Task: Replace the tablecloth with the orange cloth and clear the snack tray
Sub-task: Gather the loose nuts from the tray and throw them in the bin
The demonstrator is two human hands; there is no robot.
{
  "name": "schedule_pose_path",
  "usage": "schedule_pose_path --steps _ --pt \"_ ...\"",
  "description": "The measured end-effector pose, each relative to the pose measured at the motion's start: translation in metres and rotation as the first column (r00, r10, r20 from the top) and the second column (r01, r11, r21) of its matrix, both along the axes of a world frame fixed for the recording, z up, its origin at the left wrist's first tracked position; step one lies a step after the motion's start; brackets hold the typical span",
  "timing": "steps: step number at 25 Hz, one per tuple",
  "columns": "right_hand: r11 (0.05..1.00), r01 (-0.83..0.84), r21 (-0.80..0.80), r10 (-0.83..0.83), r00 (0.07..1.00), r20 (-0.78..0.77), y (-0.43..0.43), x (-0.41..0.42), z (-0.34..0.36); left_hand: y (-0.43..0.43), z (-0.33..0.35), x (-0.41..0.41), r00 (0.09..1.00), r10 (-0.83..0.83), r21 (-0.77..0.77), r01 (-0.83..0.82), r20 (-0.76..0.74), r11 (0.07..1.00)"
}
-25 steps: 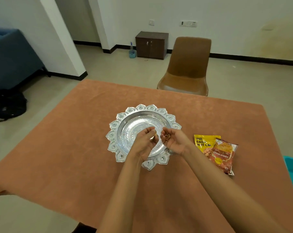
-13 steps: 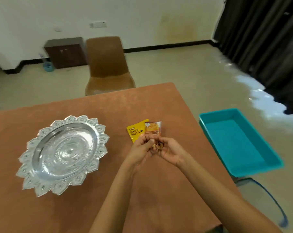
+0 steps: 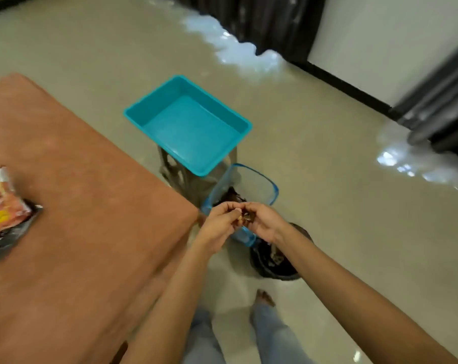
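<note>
At centre frame I see the left hand (image 3: 218, 227) and right hand (image 3: 262, 223) touching, fingers curled round small brown snack bits (image 3: 245, 218), above a clear blue-rimmed container (image 3: 273, 187). The orange cloth (image 3: 78, 206) covers the surface at left, with a snack packet (image 3: 4, 214) at the frame's left edge.

The left hand (image 3: 218, 227) and right hand (image 3: 262, 223) together hold snack pieces (image 3: 246, 218) above the clear bin (image 3: 275, 190), beside the orange cloth (image 3: 91, 206).
</note>
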State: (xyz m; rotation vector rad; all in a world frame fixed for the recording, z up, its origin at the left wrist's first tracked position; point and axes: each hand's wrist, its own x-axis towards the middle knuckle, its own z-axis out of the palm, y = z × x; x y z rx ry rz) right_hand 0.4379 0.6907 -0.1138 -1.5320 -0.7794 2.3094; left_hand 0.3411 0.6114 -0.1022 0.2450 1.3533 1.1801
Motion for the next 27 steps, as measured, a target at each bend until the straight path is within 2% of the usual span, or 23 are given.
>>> schedule_pose_path --steps 3,6,9,14,17,20,23,27 --pt "0.994 0.106 -0.028 -0.102 0.986 0.129 0.018 0.099 -0.052 0.036 -0.057 0.093 0.991 -0.126 -0.1 0.131 0.049 0.986" --pt "0.975 0.207 -0.084 -0.182 0.953 0.241 0.024 0.169 -0.108 0.058 -0.117 0.167 0.984 -0.166 -0.234 0.176 0.064 0.956" --pt "0.941 0.308 -0.141 -0.256 0.918 0.302 0.037 0.207 -0.165 0.077 -0.181 0.213 0.993 -0.083 -0.38 0.109 0.086 0.919" --pt "0.854 0.452 -0.258 -0.383 0.881 0.278 0.063 0.231 -0.249 0.1 -0.281 0.248 0.998 0.059 -0.574 -0.043 0.008 0.817" --pt "0.834 0.482 -0.27 -0.407 0.866 0.29 0.069 0.235 -0.277 0.105 -0.309 0.25 0.997 0.073 -0.609 -0.042 0.027 0.792" --pt "0.849 0.469 -0.245 -0.362 0.853 0.376 0.069 0.237 -0.291 0.104 -0.319 0.247 0.994 0.095 -0.604 -0.042 0.056 0.796" --pt "0.886 0.41 -0.216 -0.3 0.863 0.407 0.069 0.236 -0.293 0.106 -0.319 0.245 0.998 0.056 -0.612 -0.035 0.015 0.79" --pt "0.88 0.426 -0.21 -0.32 0.858 0.401 0.074 0.225 -0.285 0.12 -0.319 0.241 0.999 -0.016 -0.605 -0.009 -0.036 0.796"
